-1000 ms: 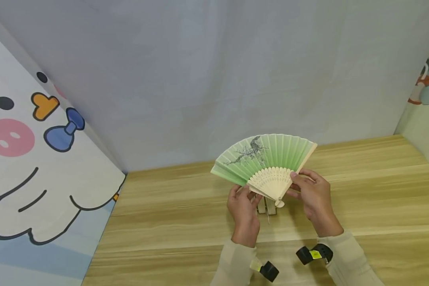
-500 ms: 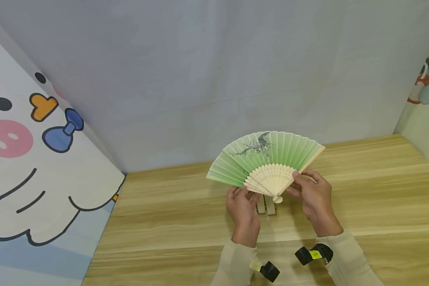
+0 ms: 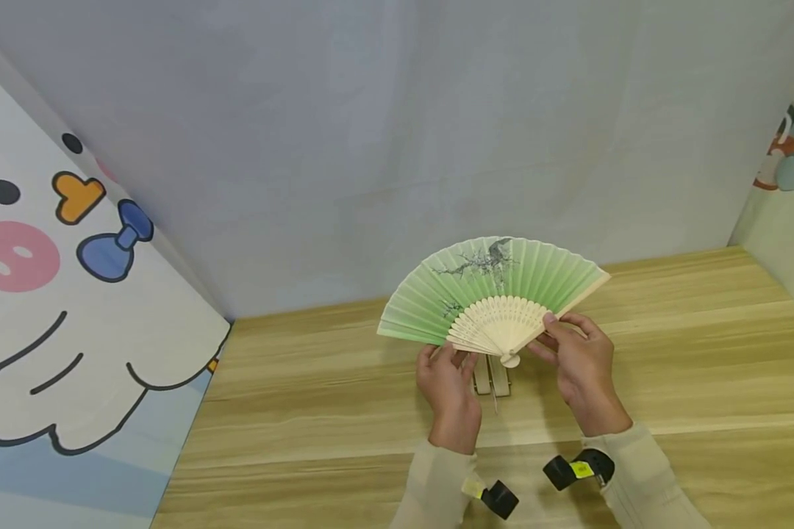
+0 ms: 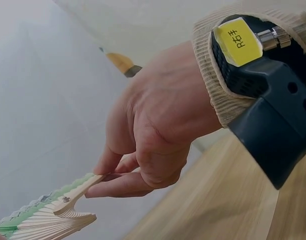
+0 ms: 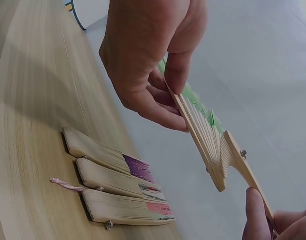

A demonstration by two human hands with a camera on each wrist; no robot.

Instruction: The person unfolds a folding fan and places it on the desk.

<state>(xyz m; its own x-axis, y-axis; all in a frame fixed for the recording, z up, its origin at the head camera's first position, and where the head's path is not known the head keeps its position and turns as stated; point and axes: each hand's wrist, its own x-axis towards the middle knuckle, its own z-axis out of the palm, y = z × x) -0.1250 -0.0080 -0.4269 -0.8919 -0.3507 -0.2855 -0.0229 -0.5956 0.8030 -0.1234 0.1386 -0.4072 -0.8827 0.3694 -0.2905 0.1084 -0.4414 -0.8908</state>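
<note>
A green folding fan (image 3: pixel 529 275) with a dark branch print and pale pierced ribs is spread wide above the table. My left hand (image 3: pixel 448 389) pinches its left outer rib, as the right wrist view also shows, where that hand (image 5: pixel 143 55) has fingers on both sides of the rib. On the opposite outer rib, my right hand (image 3: pixel 585 364) grips between thumb and fingers; this hand (image 4: pixel 158 110) fills the middle of the left wrist view. Three closed folding fans (image 5: pixel 123 175) lie side by side below, partly hidden by the spread one in the head view.
The wooden table (image 3: pixel 304 382) meets a grey cloth backdrop (image 3: pixel 370 147) behind the fan. At the left stands a panel (image 3: pixel 106 330) with a cartoon print. A pink cord (image 5: pixel 65 185) sticks out from the closed fans.
The green fan has spread wider, its left edge moving left and its right edge right. Its pivot has risen slightly. Both hands keep their hold, nearly in place.
</note>
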